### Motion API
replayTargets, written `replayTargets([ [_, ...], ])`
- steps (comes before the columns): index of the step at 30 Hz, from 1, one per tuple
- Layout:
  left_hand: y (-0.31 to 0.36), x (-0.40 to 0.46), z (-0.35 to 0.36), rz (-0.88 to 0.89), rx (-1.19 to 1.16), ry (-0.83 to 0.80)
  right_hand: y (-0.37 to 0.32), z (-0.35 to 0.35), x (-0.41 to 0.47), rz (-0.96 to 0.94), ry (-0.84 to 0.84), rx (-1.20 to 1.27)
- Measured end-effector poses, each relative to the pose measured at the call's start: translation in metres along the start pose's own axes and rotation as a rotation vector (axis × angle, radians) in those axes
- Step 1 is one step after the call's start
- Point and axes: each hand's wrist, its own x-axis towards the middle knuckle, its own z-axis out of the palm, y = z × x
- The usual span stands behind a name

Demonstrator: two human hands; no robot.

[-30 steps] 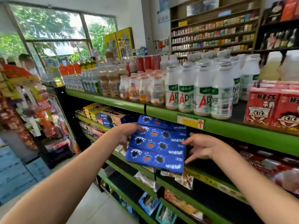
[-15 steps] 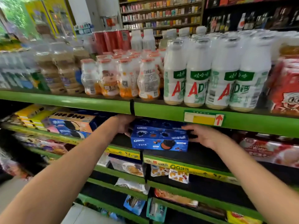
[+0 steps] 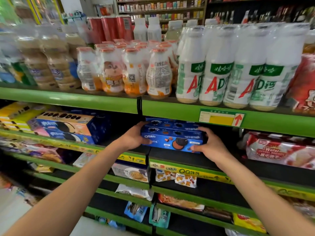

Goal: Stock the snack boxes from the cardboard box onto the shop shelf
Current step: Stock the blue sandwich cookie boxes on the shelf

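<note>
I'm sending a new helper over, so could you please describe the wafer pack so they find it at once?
Start at the green shelf edge under the tall white AD bottles and drop one shelf down. Right of the blue cookie boxes lies the red-and-white plastic wafer pack, the only soft wrapper there.

Counts, head view:
- blue snack boxes [image 3: 172,140] betw. the hands: at least 2 stacked, poss. a 3rd behind, can't tell.
- hands: 2, left hand [image 3: 134,138] + right hand [image 3: 211,147].
- big white AD bottles [image 3: 216,68], front row at top shelf [image 3: 102,101] edge: 4; more behind, uncountable.
- small orange-cap bottles [image 3: 134,72], front row: 4; more behind.
- red cans [image 3: 110,28] at back: approx. 3.
- biscuit boxes [image 3: 68,126] on left of middle shelf: 2 stacked, plus blurred ones further left.
- wafer pack [image 3: 279,150] at right: 1 clear.
- yellow price tag [image 3: 221,117] w/ red arrow: 1.
</note>
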Motion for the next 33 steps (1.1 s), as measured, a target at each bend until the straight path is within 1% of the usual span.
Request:
replayTargets([
  [2,-0.003,-0.002,0.001,-0.014,-0.134,0.056,0.004,0.001,-0.002,0.001,0.074,0.089],
  [4,-0.004,-0.006,0.003,-0.035,-0.210,0.084,0.006,0.001,-0.003,0.019,0.116,0.205],
  [5,-0.005,-0.007,0.005,-0.035,-0.229,0.082,0.006,0.000,-0.004,0.029,0.110,0.252],
  [7,-0.007,-0.011,0.007,-0.022,-0.261,0.046,0.007,0.001,-0.008,0.033,0.084,0.267],
  [9,-0.009,-0.014,0.006,0.000,-0.267,-0.009,0.009,0.003,-0.011,0.026,0.085,0.251],
  [11,-0.011,-0.018,0.001,0.015,-0.265,-0.025,0.010,0.004,-0.013,0.028,0.085,0.284],
  [14,-0.014,-0.024,-0.009,0.039,-0.261,0.039,0.006,0.003,-0.014,0.012,-0.022,0.333],
  [17,-0.014,-0.029,-0.019,0.093,-0.254,0.073,0.004,0.007,-0.015,-0.037,-0.109,0.277],
  [20,-0.015,-0.034,-0.023,0.139,-0.184,0.090,0.003,0.012,-0.015,-0.042,-0.098,0.289],
  [22,-0.017,-0.038,-0.024,0.152,-0.151,0.093,0.003,0.013,-0.015,-0.036,-0.093,0.355],
  [25,-0.022,-0.042,-0.024,0.154,-0.173,0.076,0.005,0.013,-0.016,-0.021,-0.114,0.424],
  [27,-0.027,-0.042,-0.024,0.139,-0.221,0.057,0.006,0.011,-0.016,-0.011,-0.142,0.475],
  [30,-0.029,-0.040,-0.026,0.068,-0.318,0.028,0.004,0.008,-0.020,0.027,-0.179,0.606],
  [33,-0.030,-0.038,-0.027,-0.011,-0.312,0.042,-0.002,0.007,-0.024,0.053,-0.200,0.668],
])
